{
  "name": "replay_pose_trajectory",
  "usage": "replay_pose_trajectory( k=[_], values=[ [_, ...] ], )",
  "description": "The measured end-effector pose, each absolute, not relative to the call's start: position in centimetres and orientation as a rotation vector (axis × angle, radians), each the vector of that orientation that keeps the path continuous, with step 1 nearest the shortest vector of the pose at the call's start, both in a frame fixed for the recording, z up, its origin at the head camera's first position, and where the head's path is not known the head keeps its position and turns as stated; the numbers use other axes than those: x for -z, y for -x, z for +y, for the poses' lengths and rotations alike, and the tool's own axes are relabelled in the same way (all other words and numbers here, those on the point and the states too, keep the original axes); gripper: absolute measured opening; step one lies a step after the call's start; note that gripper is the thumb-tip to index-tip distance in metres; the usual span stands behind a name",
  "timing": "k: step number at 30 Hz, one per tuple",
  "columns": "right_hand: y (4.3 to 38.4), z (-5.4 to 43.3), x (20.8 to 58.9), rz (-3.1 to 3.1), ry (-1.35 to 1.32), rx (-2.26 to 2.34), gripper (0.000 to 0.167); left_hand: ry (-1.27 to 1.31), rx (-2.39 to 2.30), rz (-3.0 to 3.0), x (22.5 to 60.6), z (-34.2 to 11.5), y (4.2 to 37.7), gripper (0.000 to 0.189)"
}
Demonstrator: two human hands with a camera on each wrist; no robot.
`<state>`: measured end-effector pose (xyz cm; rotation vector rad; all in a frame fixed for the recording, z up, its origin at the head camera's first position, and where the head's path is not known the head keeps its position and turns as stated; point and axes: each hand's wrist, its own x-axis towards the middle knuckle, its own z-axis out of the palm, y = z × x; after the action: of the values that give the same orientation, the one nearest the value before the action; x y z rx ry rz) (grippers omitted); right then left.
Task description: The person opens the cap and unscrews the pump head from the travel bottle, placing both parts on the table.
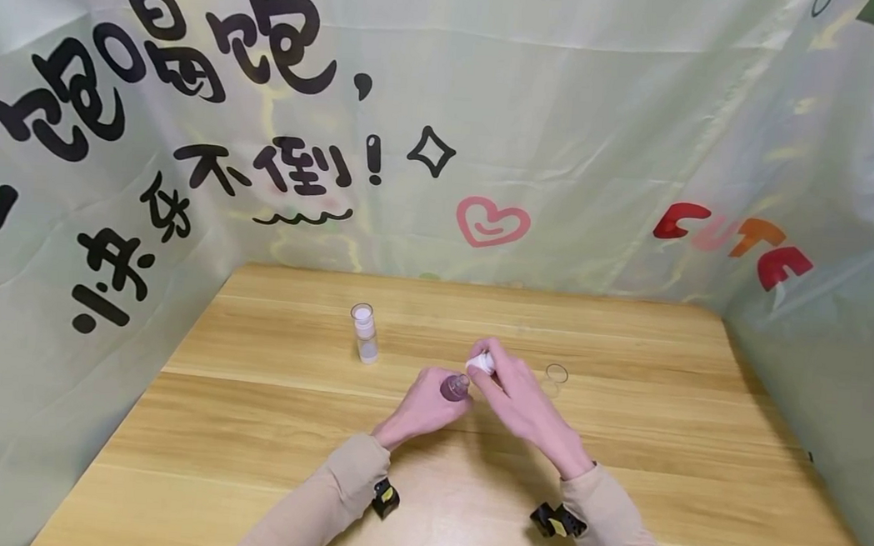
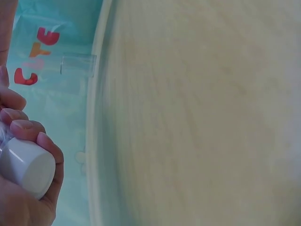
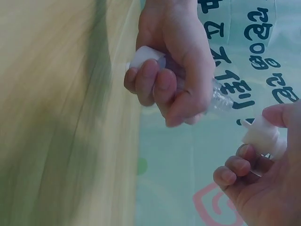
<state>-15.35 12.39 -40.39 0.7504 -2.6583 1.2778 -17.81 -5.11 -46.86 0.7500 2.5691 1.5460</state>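
Note:
My left hand point(image 1: 423, 402) grips a small clear bottle point(image 1: 456, 388), its uncapped neck tilted up toward the head camera. In the left wrist view the white base point(image 2: 29, 167) of this bottle pokes out below the curled fingers; most of its body is hidden in the palm. Just to the right, my right hand point(image 1: 523, 399) pinches a white pump top point(image 1: 482, 363) between thumb and fingers. The right wrist view has the pump top point(image 3: 261, 134) apart from the bottle's clear neck point(image 3: 220, 98), with a small gap between them.
A second bottle point(image 1: 365, 334), with a white pump and a clear cap, stands upright at the back left of the wooden table point(image 1: 262, 438). A loose clear cap point(image 1: 556, 373) stands right of my right hand. Printed cloth point(image 1: 566, 131) encloses the table's back and sides.

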Motion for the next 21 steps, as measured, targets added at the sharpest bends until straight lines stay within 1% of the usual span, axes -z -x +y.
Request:
replay_pose_trajectory(
  k=[2,8,14,18,21],
  values=[
    [15.5,12.6,40.4,-2.612,-0.743,-1.303,0.008,-0.733,-1.553,2.569,46.8,-5.1,17.8,0.028],
    [15.9,13.4,40.1,-2.43,-0.687,-1.322,0.02,-0.681,-1.577,2.558,46.6,-5.2,17.6,0.03],
    [16.3,14.4,39.9,-2.369,-0.609,-1.248,0.021,-0.666,-1.585,2.565,46.7,-5.2,17.6,0.031],
    [16.7,15.7,39.7,-2.35,-0.559,-1.183,0.027,-0.657,-1.587,2.571,46.8,-5.2,17.7,0.031],
    [16.9,17.3,39.4,-2.386,-0.483,-1.23,0.036,-0.645,-1.591,2.564,46.8,-5.2,17.6,0.031]
  ],
)
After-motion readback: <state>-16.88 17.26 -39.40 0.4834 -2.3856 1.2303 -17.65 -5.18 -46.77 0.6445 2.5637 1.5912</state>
